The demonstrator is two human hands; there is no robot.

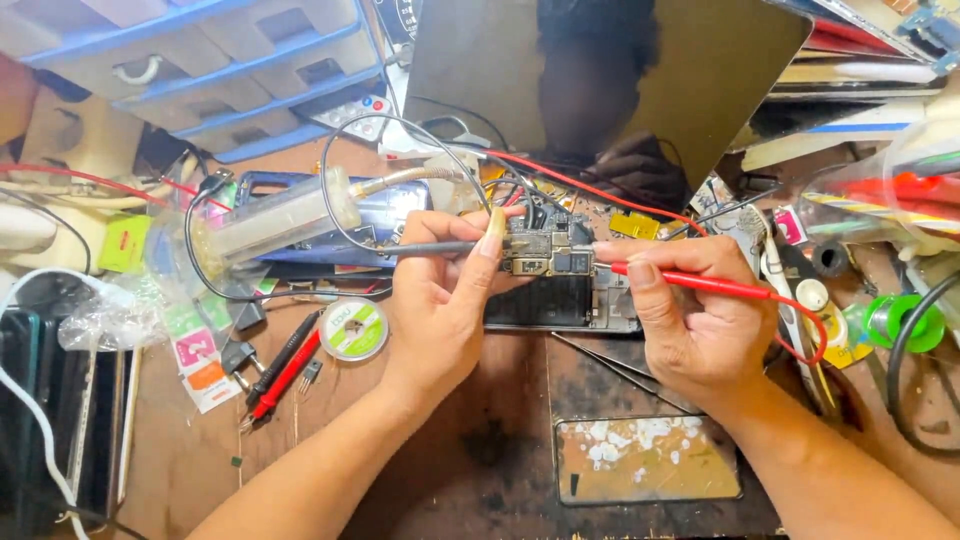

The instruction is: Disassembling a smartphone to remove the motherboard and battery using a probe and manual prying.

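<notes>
The left hand is curled shut around a thin black test probe, pinched between thumb and fingers like a pencil. The right hand is curled shut too, and it grips a thin red test probe the same way. Both probes lie almost flat and point at each other, the black one coming in from the left and the red one from the right. Between their tips sits a small circuit board with shiny metal covers, inside an opened phone with a dark flat battery. So the board lies to the right of the left hand and to the left of the right hand, just beside both sets of fingertips. Both hands are about equally near it, and I cannot tell for sure if the tips touch the board. There are two probes, one board and one opened phone in the middle. A red wire runs back from the red probe and loops round the right hand. On the brown wooden table, left of the left hand, sits one small round spool with a green label. Beside it lies a spare pair of red and black probes. Nearer the person lies one cracked glass panel. Far behind stand a blue plastic drawer box and a grey tilted mirror plate.
</notes>
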